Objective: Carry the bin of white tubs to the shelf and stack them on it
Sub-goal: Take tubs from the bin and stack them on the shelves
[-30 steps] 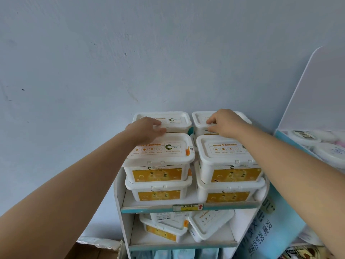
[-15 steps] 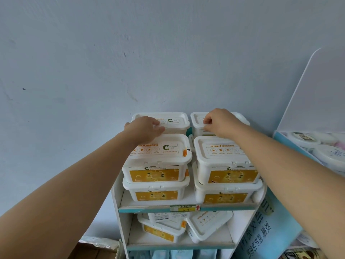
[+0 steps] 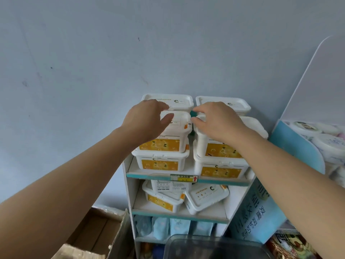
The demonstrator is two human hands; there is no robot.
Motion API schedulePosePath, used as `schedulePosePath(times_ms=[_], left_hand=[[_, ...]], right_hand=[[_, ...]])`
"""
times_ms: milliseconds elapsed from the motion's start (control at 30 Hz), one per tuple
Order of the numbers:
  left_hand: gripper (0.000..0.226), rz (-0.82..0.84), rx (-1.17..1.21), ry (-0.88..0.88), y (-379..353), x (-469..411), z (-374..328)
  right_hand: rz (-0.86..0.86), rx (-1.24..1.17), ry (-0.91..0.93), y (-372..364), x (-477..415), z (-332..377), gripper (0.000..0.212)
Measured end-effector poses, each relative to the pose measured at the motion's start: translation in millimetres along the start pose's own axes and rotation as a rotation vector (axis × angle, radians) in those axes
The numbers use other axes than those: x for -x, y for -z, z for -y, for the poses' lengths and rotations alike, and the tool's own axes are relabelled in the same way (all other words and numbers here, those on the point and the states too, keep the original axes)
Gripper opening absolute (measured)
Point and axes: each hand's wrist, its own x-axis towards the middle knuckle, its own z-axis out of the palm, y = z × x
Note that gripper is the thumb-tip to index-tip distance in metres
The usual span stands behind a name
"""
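White tubs with orange labels stand stacked two high on the top board of a white shelf [image 3: 160, 175], two stacks in front and two behind. My left hand [image 3: 147, 118] hovers over the front left top tub [image 3: 175, 135], fingers spread, holding nothing. My right hand [image 3: 216, 120] rests on the lid of the front right top tub [image 3: 252, 128], fingers apart. The rear tubs [image 3: 179, 101] sit just beyond my fingertips. A clear grey bin [image 3: 214, 247] shows at the bottom edge, below the shelf.
The shelf board below holds three tubs lying tilted [image 3: 205, 197]. Light blue packets [image 3: 173, 227] fill the board under that. A cardboard box [image 3: 97, 234] sits at the lower left. A blue display stand [image 3: 261, 217] with round white packs [image 3: 330, 146] stands to the right. A wall is behind.
Both hands have drawn back from the rear tubs toward the front ones and moved closer together. The view has tilted down, bringing the bin and lower boards into sight.
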Motion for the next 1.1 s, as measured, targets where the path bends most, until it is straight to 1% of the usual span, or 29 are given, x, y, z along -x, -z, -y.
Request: schedulePosePath(times_ms=[133,233,367,467,600,733,833,933,1033,1100], left_hand=[[0.037,-0.064,0.022,0.03,0.7,45.9,-18.2],[0.029,-0.063,0.038,0.041,-8.3,83.0,-31.5],[0.025,0.03,0.047,0.115,-39.9,139.9,-36.8],[0.027,0.13,0.022,0.189,-78.4,177.5,-28.6],[0.034,0.31,0.023,0.326,-131.7,207.0,-5.0],[0.045,0.393,0.018,0.424,-181.3,211.2,24.5],[0.061,0.421,0.028,0.496,-216.9,201.5,51.1],[0.074,0.42,0.078,0.531,-247.6,187.6,75.4],[0.093,0.394,0.149,0.556,-270.9,168.4,93.7],[0.101,0.388,0.196,0.572,-285.3,155.2,106.6]], right_hand=[[-0.012,-0.045,0.113,-6.0,40.3,7.7,0.034],[0.016,-0.071,0.155,-16.6,76.6,3.6,0.031],[0.016,-0.133,0.223,-44.4,127.1,-6.7,0.028],[0.113,-0.128,0.213,-84.9,157.8,-16.1,0.028],[0.229,-0.138,0.125,-145.4,183.1,-29.1,0.028],[0.271,-0.176,0.008,-198.9,184.5,-35.3,0.034],[0.254,-0.204,-0.091,-239.5,176.3,-37.9,0.042],[0.226,-0.249,-0.208,-278.1,164.2,-42.6,0.059],[0.175,-0.371,-0.31,-305.0,150.1,-46.0,0.086],[0.123,-0.465,-0.388,-314.9,139.9,-49.3,0.093]])
